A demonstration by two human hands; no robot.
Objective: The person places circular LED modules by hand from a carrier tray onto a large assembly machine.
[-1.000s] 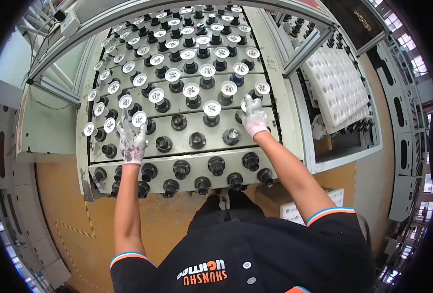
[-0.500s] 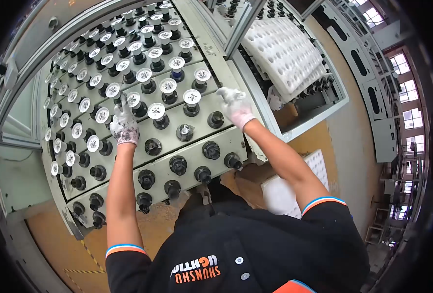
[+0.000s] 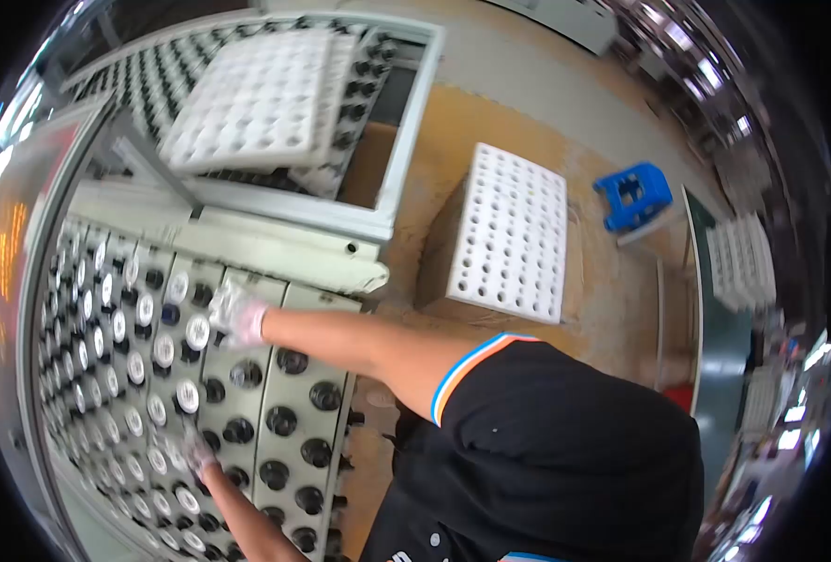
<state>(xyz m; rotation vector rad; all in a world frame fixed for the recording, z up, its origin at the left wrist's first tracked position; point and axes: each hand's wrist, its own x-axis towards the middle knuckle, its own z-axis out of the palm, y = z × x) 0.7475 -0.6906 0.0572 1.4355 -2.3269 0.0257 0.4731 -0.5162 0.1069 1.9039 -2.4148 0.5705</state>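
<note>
My right hand (image 3: 237, 316), in a white glove, is over the rack panel (image 3: 279, 300), beside a round white disc (image 3: 198, 331) on a black holder. Its fingers look spread, with nothing visible in them. Lower down, my left hand (image 3: 189, 450), also gloved, reaches among the white discs with dark markings. Motion blur hides its finger shape and whether it touches or holds one. Black holders without discs, such as this one (image 3: 281, 421), line the near side of the panel.
White perforated trays (image 3: 247, 94) lie stacked on another rack behind a metal frame (image 3: 411, 122). Another perforated tray (image 3: 514, 234) rests on a box on the floor. A blue stool (image 3: 635, 195) and a green table (image 3: 722, 375) are at the right.
The view has turned right, bringing the floor tray, stool and green table into sight. My right hand is now beside a disc; my left hand is still among the discs.
</note>
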